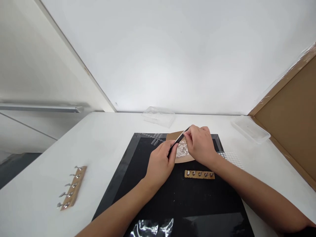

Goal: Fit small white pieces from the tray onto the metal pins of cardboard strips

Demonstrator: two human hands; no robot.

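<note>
My left hand (161, 160) is closed around the lower part of a thin, flat nail file (176, 142), black with a pale edge. The file slants up to the right. At its upper end, the fingers of my right hand (198, 143) are pinched together on it; whether they hold anything small besides is hidden. Beneath both hands lies a brown paper piece (184, 160) with a pile of small whitish flakes (182, 149). Just below, a short wooden strip (199, 174) carries a row of small metal holders, with a white bit on the leftmost one.
A black mat (158, 197) under clear film covers the middle of the white table (103, 141). Another wooden strip (74, 187) with metal stands is at left. Clear nail tips (156, 139), a sheet of white tabs (232, 159), a plastic bag (159, 117) and a clear tray (250, 129) lie around.
</note>
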